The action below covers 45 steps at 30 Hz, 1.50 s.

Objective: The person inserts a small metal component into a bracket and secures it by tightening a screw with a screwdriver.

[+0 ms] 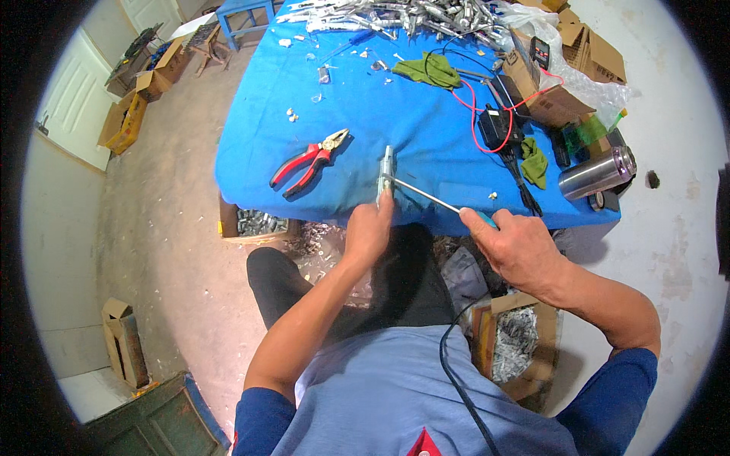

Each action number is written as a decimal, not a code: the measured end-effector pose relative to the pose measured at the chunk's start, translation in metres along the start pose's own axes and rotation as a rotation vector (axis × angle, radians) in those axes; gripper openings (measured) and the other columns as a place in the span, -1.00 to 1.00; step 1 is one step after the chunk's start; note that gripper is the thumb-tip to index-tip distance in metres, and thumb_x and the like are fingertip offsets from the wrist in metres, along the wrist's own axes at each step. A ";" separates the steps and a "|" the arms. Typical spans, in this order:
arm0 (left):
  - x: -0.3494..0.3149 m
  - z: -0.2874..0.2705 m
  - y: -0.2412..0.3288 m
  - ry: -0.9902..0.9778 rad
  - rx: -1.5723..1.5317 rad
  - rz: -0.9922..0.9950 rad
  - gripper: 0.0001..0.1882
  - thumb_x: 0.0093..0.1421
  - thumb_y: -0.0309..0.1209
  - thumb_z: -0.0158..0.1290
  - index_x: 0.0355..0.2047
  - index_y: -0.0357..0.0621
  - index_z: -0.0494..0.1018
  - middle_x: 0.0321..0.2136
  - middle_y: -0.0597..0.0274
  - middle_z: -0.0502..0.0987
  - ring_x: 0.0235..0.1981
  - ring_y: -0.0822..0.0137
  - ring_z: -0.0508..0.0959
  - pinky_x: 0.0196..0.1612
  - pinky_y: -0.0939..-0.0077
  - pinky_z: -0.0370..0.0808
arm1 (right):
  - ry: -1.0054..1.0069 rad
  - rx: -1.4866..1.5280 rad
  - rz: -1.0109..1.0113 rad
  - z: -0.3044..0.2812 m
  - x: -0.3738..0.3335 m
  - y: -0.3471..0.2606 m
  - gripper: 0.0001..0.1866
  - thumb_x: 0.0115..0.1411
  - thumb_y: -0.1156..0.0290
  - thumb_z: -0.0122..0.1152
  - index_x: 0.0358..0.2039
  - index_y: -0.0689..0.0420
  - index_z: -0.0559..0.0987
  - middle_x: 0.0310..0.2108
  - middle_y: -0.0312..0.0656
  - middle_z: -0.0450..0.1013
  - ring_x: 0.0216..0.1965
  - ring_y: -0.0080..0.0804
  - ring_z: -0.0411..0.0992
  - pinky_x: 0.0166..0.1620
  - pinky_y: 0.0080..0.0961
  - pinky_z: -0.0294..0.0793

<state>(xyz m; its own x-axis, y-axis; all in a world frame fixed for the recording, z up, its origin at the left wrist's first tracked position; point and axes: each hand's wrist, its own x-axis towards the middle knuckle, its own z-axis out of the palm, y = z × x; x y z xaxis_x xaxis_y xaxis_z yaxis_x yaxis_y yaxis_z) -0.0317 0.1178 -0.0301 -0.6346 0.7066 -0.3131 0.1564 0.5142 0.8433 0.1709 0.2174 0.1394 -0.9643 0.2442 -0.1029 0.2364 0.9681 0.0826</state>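
My left hand (369,230) is closed on the near end of a slim silver metal part (386,169), which points away from me at the table's front edge. In my right hand (518,247) is a screwdriver (430,197) with a teal handle, mostly covered by my fingers. Its shaft slants to the left, and the tip meets the side of the metal part about halfway along. Left of the part, pliers (310,162) with red and black handles lie on the blue cloth, their jaws toward the far right.
A heap of similar metal parts (411,17) covers the far end of the blue-covered table (251,129). At right are a steel flask (597,173), a black adapter (496,128) with cables, green cloths (427,71) and a cardboard box (551,99). Boxes of metal pieces (262,223) stand below.
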 end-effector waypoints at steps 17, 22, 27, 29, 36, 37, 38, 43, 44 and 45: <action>-0.008 -0.011 -0.006 -0.011 0.157 0.102 -0.22 0.32 0.17 -0.20 -0.57 -0.40 0.54 -0.53 -0.38 0.51 -0.37 -0.35 0.53 -0.24 -0.15 0.42 | -0.180 0.496 0.039 -0.054 0.037 0.040 -0.72 0.24 0.38 0.14 -0.07 0.18 0.59 -0.56 0.00 0.42 -0.55 -0.23 0.41 -0.38 -0.36 0.39; -0.009 -0.010 -0.004 -0.009 0.197 0.109 -0.22 0.33 0.18 -0.23 -0.58 -0.38 0.53 -0.55 -0.36 0.51 -0.39 -0.36 0.53 -0.25 -0.15 0.41 | -0.309 0.564 0.070 -0.063 0.058 0.052 -0.70 0.26 0.36 0.13 -0.04 0.19 0.58 -0.57 -0.15 0.44 -0.53 -0.44 0.41 -0.39 -0.41 0.41; -0.010 -0.008 -0.008 0.029 0.171 0.120 -0.16 0.31 0.23 -0.24 -0.63 -0.43 0.45 -0.68 -0.34 0.42 -0.49 -0.33 0.50 -0.33 -0.11 0.38 | -0.555 0.682 0.235 -0.086 0.091 0.056 -0.64 0.32 0.30 0.09 0.05 0.21 0.56 -0.59 -0.31 0.43 -0.61 -0.63 0.35 -0.56 -0.60 0.37; -0.009 -0.008 -0.003 -0.011 0.176 0.093 -0.21 0.34 0.17 -0.25 -0.60 -0.39 0.50 -0.60 -0.35 0.47 -0.43 -0.35 0.51 -0.28 -0.14 0.40 | -0.573 0.649 0.275 -0.090 0.096 0.060 -0.64 0.33 0.29 0.09 0.04 0.20 0.57 -0.59 -0.31 0.44 -0.63 -0.65 0.33 -0.60 -0.64 0.34; -0.004 -0.004 -0.003 0.038 0.142 0.068 -0.25 0.36 0.10 -0.22 -0.58 -0.42 0.52 -0.55 -0.39 0.49 -0.39 -0.36 0.53 -0.25 -0.15 0.42 | -0.249 0.320 -0.100 -0.064 0.082 0.050 -0.74 0.25 0.36 0.12 -0.08 0.16 0.57 -0.57 0.01 0.46 -0.54 -0.13 0.47 -0.41 -0.22 0.42; -0.005 -0.004 -0.004 0.041 0.127 0.066 -0.22 0.35 0.13 -0.24 -0.58 -0.43 0.51 -0.56 -0.39 0.48 -0.39 -0.36 0.53 -0.25 -0.14 0.41 | -0.247 0.249 -0.091 -0.067 0.079 0.040 -0.76 0.25 0.36 0.12 -0.11 0.13 0.57 -0.57 0.02 0.46 -0.52 -0.07 0.47 -0.41 -0.18 0.42; -0.006 -0.004 -0.005 0.044 0.112 0.063 -0.20 0.34 0.16 -0.25 -0.58 -0.44 0.50 -0.57 -0.40 0.47 -0.39 -0.36 0.52 -0.25 -0.12 0.40 | -0.244 0.178 -0.083 -0.068 0.076 0.029 -0.79 0.25 0.36 0.13 -0.14 0.11 0.56 -0.56 0.02 0.46 -0.50 -0.01 0.48 -0.42 -0.14 0.41; -0.004 0.001 -0.004 0.083 0.058 0.042 -0.20 0.34 0.15 -0.24 -0.57 -0.46 0.50 -0.57 -0.41 0.47 -0.38 -0.36 0.53 -0.24 -0.12 0.41 | -0.044 0.178 -0.023 -0.032 0.041 0.010 -0.80 0.23 0.31 0.14 -0.15 0.03 0.46 -0.61 0.06 0.44 -0.47 0.09 0.49 -0.42 0.00 0.45; -0.006 0.000 -0.002 0.089 0.051 0.041 -0.22 0.34 0.12 -0.22 -0.57 -0.46 0.51 -0.55 -0.42 0.49 -0.38 -0.36 0.54 -0.23 -0.12 0.42 | -0.030 0.232 0.020 -0.023 0.033 0.008 -0.78 0.23 0.31 0.15 -0.13 0.03 0.47 -0.60 0.07 0.44 -0.46 0.10 0.48 -0.41 0.00 0.44; -0.005 0.000 -0.001 0.096 0.049 0.040 -0.24 0.35 0.09 -0.21 -0.57 -0.47 0.52 -0.53 -0.43 0.50 -0.37 -0.37 0.54 -0.22 -0.13 0.43 | -0.013 0.289 0.064 -0.014 0.026 0.006 -0.76 0.23 0.31 0.15 -0.10 0.03 0.48 -0.59 0.07 0.45 -0.45 0.11 0.48 -0.41 0.00 0.44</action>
<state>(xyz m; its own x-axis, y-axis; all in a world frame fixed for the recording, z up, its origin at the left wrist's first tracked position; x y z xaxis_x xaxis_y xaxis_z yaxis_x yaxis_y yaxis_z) -0.0287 0.1135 -0.0288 -0.6966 0.6781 -0.2344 0.2180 0.5112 0.8313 0.1459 0.2288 0.1514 -0.9452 0.3041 -0.1192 0.3226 0.9259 -0.1964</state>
